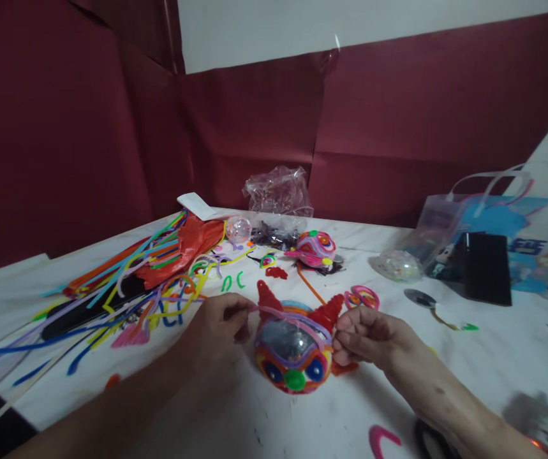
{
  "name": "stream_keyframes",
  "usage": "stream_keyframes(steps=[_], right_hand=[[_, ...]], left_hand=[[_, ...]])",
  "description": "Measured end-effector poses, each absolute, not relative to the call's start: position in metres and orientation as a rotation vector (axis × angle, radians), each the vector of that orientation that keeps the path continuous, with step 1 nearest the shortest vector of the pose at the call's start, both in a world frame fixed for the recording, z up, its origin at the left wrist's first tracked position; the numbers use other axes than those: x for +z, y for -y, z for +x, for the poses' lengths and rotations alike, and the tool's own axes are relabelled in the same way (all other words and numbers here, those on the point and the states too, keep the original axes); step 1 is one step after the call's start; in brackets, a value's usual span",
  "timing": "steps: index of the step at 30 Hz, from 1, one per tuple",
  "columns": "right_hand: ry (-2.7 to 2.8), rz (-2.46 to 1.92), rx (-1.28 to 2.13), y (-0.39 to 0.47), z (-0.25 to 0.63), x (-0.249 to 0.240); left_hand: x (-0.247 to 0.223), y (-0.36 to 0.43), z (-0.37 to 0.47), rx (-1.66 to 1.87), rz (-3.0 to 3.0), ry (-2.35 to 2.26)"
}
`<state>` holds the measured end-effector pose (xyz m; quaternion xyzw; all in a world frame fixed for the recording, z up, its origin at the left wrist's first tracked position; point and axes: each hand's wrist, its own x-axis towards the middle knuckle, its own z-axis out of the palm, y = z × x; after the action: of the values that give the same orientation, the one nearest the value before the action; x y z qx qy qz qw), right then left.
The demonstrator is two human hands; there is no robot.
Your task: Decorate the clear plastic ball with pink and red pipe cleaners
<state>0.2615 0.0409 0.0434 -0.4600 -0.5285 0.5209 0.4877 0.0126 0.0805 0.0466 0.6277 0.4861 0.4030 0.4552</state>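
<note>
A round animal-head figure (295,347) wound with colourful pipe cleaners rests on the white table; it has red ears, blue eyes, a green nose and a dark clear patch on top. A pinkish-purple pipe cleaner (297,319) lies across its upper side. My left hand (226,322) pinches that strip's left end beside the left ear. At the figure's right side, below the right ear, my right hand (367,338) has its fingers closed; what they hold is hidden.
Many loose pipe cleaners (159,268) lie at the left. Behind the figure are a second colourful ball (316,248) and a crumpled plastic bag (278,191). A clear dome (398,265), black phone (487,268) and printed bag (532,223) stand at the right.
</note>
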Motion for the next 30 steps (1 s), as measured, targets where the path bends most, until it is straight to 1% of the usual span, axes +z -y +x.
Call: stream_keyframes(steps=[8, 13, 19, 26, 30], right_hand=[[1.322, -1.0, 1.395, -0.044, 0.265, 0.035], [1.334, -1.0, 1.404, -0.046, 0.264, 0.036], [1.278, -1.032, 1.363, -0.053, 0.264, 0.02], [1.209, -0.965, 1.535, -0.046, 0.264, 0.024], [1.219, -0.929, 1.567, -0.046, 0.264, 0.017]], left_hand=[[0.064, -0.055, 0.025, 1.273, 1.561, -1.214], [0.056, -0.05, 0.027, 1.199, 1.604, -1.177], [0.047, -0.06, 0.03, 1.253, 1.625, -1.214], [0.04, -0.066, 0.038, 1.235, 1.615, -1.157], [0.042, -0.065, 0.038, 1.201, 1.629, -1.188]])
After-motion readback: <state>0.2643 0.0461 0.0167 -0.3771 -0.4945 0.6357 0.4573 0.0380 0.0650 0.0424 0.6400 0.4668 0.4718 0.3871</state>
